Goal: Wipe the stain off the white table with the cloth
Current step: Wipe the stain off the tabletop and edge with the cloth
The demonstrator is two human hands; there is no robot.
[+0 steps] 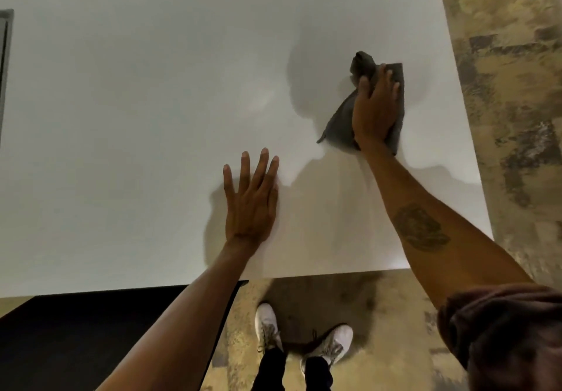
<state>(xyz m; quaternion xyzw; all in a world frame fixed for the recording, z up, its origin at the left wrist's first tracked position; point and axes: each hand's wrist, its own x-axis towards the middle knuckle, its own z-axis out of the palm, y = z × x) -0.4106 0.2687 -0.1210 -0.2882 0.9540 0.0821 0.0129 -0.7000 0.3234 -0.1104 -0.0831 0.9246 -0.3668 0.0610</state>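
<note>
- Cloth (342, 124), dark grey and crumpled, lies on the white surface (137, 101) toward its right side, not far from the right edge.
- One end of the cloth is bunched into a raised lump at the far side; a thin corner trails out toward the left at the near side.
- The right hand (374, 107) lies palm down on top of the cloth, fingers spread and pointing away from the person, covering much of it.
- That grip is a flat press rather than a pinch: the fingers lie over the fabric and do not curl around it.
- No stain can be made out on the surface; whatever lies under the cloth is hidden.
- Soft grey shadows fall on the surface to the left of the cloth and around the right forearm, which bears a dark tattoo (421, 226).
- The left hand (251, 199) rests flat on the bare surface nearer the person, well apart from the cloth, fingers spread wide and holding nothing.
- Both forearms are bare; a dark reddish sleeve (504, 333) shows at the lower right.
- Below the near edge of the surface, two white shoes (304, 336) stand on a mottled tan and brown floor (511, 86), with dark trouser legs above them.
- A black panel (91, 339) fills the lower left beneath the surface edge.
- A dark grey object (5, 65) is cut off at the left border; what it is cannot be told.
</note>
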